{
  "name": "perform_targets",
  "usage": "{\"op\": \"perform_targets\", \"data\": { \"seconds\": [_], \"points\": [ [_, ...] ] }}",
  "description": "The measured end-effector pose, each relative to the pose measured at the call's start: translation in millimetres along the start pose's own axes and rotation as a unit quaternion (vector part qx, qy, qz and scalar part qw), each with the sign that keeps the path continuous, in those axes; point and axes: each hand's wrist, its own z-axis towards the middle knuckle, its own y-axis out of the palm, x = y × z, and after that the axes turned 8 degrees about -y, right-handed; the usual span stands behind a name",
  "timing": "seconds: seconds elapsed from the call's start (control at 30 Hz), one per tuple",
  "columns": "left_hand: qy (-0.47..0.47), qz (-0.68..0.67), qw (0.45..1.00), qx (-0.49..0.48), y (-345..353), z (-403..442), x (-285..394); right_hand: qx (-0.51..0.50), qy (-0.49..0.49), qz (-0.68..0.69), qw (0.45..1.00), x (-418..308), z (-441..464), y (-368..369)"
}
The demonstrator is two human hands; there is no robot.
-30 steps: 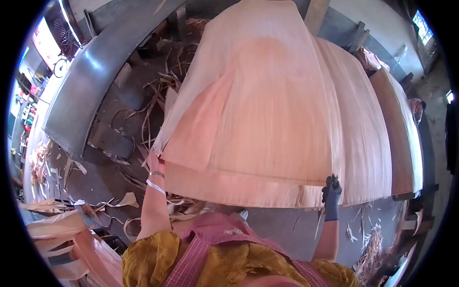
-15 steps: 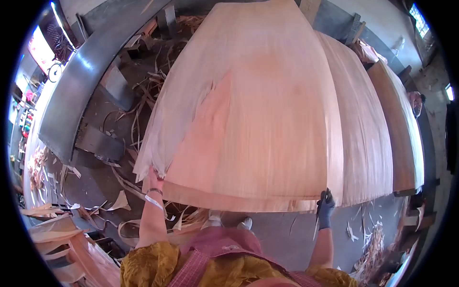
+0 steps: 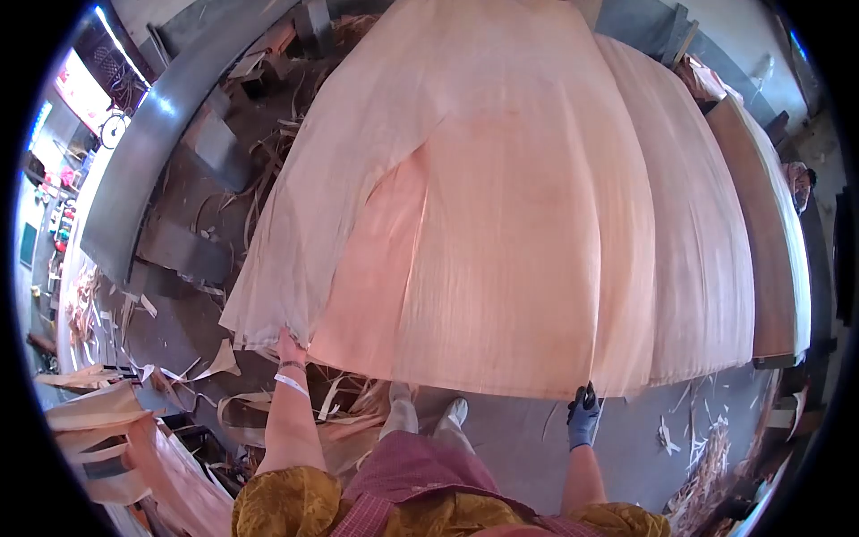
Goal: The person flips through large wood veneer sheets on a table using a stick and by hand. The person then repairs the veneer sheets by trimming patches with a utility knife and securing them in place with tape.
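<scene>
Wood veneer sheet (image 3: pixel 510 268), split between the grips, is held by its near edge in the bare left hand (image 3: pixel 291 347) and gloved right hand (image 3: pixel 583 418), spaced wide, apparently to keep it spread over pinker veneer (image 3: pixel 369 295) ahead.

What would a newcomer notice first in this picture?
A large pale sheet fills the middle, with a long pointed opening left of centre showing a pinker layer beneath. At its near edge, the bare left hand and gloved right hand hold it, far apart.
</scene>
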Motion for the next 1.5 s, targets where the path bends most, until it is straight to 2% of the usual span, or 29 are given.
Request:
{"op": "perform_targets", "data": {
  "seconds": [0.13,0.37,0.47,0.6,0.67,0.77,0.97,1.1,1.2,1.3,1.37,1.4,1.43,1.47,1.5],
  "points": [
    [0.032,-0.010,0.999,0.018,36,-39,0,0.009,-0.032,-0.006,0.999,14,20,11],
    [0.058,-0.026,0.997,0.050,58,-26,-7,-0.007,-0.042,-0.038,0.998,-2,40,28],
    [0.035,-0.062,0.997,-0.022,46,-22,-10,0.002,-0.021,-0.036,0.999,-4,28,23],
    [0.048,-0.041,0.998,0.023,48,-33,-17,0.013,-0.038,-0.056,0.998,13,31,20],
    [0.043,-0.039,0.997,0.047,55,-44,-17,0.029,-0.077,-0.081,0.993,30,38,19],
    [0.011,-0.031,0.997,0.067,51,-42,-19,0.040,-0.097,-0.093,0.990,43,37,13],
    [0.022,-0.059,0.997,-0.034,29,-20,-28,0.044,-0.095,-0.077,0.992,19,34,12],
    [0.042,-0.020,0.999,0.003,33,-20,-29,0.013,-0.048,-0.090,0.995,-11,23,12],
    [0.042,-0.026,0.999,0.015,44,-40,-27,0.037,-0.075,-0.104,0.991,20,28,12],
    [0.045,-0.037,0.998,0.025,29,-24,-33,0.038,-0.084,-0.107,0.990,10,32,10],
    [0.063,-0.035,0.995,0.064,38,-19,-37,0.036,-0.080,-0.054,0.995,6,39,13],
    [0.055,-0.012,0.998,0.036,31,-14,-38,0.024,-0.072,-0.034,0.997,7,37,10],
    [0.055,-0.001,0.997,0.060,39,-33,-34,0.027,-0.098,0.027,0.994,23,39,8],
    [0.055,0.010,0.995,0.083,52,-59,-29,0.024,-0.078,0.006,0.997,30,40,2],
    [0.086,0.033,0.992,0.088,39,-50,-33,0.021,-0.060,-0.013,0.998,36,44,-1]
  ]
}}
